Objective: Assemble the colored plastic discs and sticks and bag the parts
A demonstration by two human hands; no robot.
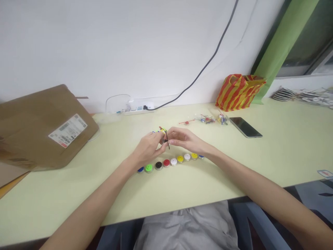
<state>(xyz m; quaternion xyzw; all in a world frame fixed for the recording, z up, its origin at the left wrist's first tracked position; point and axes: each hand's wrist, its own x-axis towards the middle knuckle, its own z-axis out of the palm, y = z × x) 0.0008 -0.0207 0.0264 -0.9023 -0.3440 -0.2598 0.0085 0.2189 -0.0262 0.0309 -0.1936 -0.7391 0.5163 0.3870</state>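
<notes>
My left hand (148, 147) and my right hand (186, 139) meet above the middle of the table, fingers closed on a small black piece with a thin rod (167, 139). The rod stands nearly upright between my fingertips, and the fingers partly hide the rest of the piece. Just behind my left fingers, small yellow and red bits (162, 129) show; I cannot tell whether they are held. In front of my hands runs a curved row of small round pieces with coloured tops and clear undersides, among them a green one (149, 168), a black one (158, 165) and a red one (166, 162).
Behind my right hand lie a thin red rod with a disc (186, 122) and small clear bags of parts (206, 119). A phone or tablet (246, 127) and a striped bag (238, 93) are to the right. A cardboard box (39, 128) stands left; a power strip (137, 110) lies by the wall.
</notes>
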